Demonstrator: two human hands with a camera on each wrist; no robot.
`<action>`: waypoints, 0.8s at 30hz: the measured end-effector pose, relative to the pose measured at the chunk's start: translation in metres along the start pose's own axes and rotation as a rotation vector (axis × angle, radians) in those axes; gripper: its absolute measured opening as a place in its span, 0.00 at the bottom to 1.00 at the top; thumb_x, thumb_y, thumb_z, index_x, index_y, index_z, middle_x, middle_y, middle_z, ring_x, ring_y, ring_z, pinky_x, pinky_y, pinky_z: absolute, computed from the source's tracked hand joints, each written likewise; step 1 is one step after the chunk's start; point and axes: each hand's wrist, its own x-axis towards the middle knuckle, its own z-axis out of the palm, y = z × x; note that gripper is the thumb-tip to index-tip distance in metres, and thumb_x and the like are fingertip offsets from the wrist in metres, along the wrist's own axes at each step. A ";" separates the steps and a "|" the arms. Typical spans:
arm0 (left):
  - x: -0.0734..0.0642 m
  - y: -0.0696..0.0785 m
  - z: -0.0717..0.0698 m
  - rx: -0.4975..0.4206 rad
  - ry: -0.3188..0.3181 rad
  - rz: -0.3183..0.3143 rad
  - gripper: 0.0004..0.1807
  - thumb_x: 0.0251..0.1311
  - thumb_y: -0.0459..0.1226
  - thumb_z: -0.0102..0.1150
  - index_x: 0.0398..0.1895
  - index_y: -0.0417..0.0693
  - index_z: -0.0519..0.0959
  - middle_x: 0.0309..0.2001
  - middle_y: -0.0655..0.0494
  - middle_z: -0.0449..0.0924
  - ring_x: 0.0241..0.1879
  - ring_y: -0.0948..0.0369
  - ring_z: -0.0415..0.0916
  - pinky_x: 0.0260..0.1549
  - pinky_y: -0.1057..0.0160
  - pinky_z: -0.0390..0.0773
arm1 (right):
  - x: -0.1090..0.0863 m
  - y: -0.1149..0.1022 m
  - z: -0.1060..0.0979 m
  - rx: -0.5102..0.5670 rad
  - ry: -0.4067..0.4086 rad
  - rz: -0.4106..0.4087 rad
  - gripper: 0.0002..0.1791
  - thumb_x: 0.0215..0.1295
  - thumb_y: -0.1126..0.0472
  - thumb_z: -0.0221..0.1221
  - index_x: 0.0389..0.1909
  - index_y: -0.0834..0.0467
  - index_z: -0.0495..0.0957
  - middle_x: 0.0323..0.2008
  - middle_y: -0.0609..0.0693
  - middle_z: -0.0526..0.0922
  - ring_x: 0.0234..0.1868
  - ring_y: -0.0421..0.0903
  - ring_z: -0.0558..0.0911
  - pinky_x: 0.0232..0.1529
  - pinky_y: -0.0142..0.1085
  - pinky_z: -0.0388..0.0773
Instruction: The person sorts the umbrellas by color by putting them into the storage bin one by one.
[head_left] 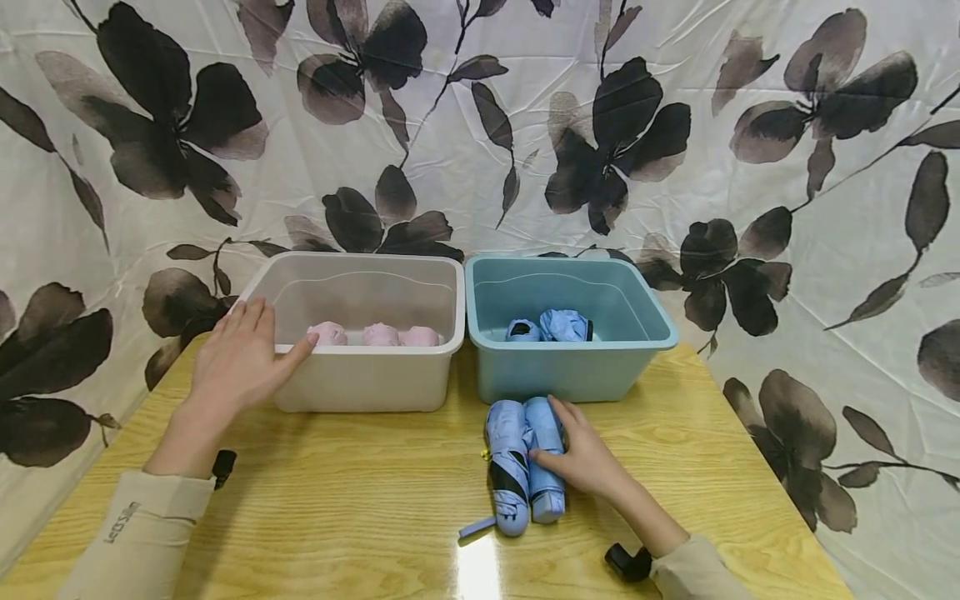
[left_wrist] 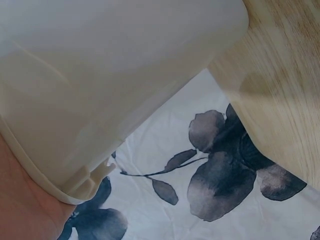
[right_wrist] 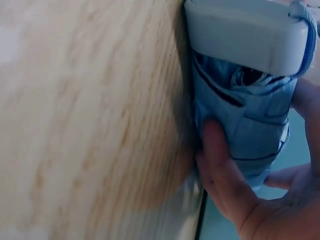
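Observation:
Two folded light-blue umbrellas lie side by side on the table in the head view. My right hand (head_left: pixel 587 454) grips the right-hand umbrella (head_left: pixel 542 433) from its right side. In the right wrist view, fingers curl round the blue fabric of this umbrella (right_wrist: pixel 250 127), below its pale handle end. The left-hand umbrella (head_left: pixel 508 429) has a black patch and a strap at its near end. With fingers straight, my left hand (head_left: pixel 238 354) rests on the left rim of a beige bin (head_left: pixel 367 379). The left wrist view shows the wall of that bin (left_wrist: pixel 100 75) beside the hand's edge.
Several pink rolled bundles (head_left: pixel 381 335) lie in the beige bin. Right beside it stands a blue bin (head_left: pixel 555 371) holding blue folded umbrellas (head_left: pixel 564 325). Both stand toward the back of the wooden table (head_left: pixel 360 500), before a floral cloth (head_left: pixel 480 150).

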 end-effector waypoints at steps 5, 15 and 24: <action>0.000 0.001 0.000 -0.002 0.013 0.006 0.56 0.74 0.67 0.36 0.74 0.17 0.55 0.74 0.18 0.52 0.75 0.25 0.47 0.75 0.33 0.47 | -0.002 0.004 0.000 0.071 0.043 -0.002 0.51 0.59 0.56 0.72 0.79 0.66 0.58 0.75 0.70 0.61 0.74 0.68 0.65 0.73 0.63 0.63; 0.000 0.001 -0.001 -0.004 0.004 0.005 0.56 0.75 0.67 0.35 0.74 0.17 0.55 0.74 0.18 0.52 0.75 0.26 0.46 0.75 0.33 0.47 | -0.013 0.005 -0.002 0.178 0.125 -0.001 0.51 0.59 0.60 0.73 0.81 0.60 0.58 0.75 0.62 0.64 0.42 0.50 0.79 0.45 0.39 0.80; -0.001 0.002 -0.002 -0.001 0.007 0.004 0.56 0.74 0.67 0.36 0.74 0.17 0.55 0.74 0.18 0.52 0.74 0.25 0.46 0.74 0.32 0.48 | -0.026 -0.009 -0.016 0.327 0.189 -0.016 0.51 0.59 0.67 0.71 0.82 0.56 0.56 0.79 0.57 0.59 0.45 0.54 0.84 0.39 0.35 0.85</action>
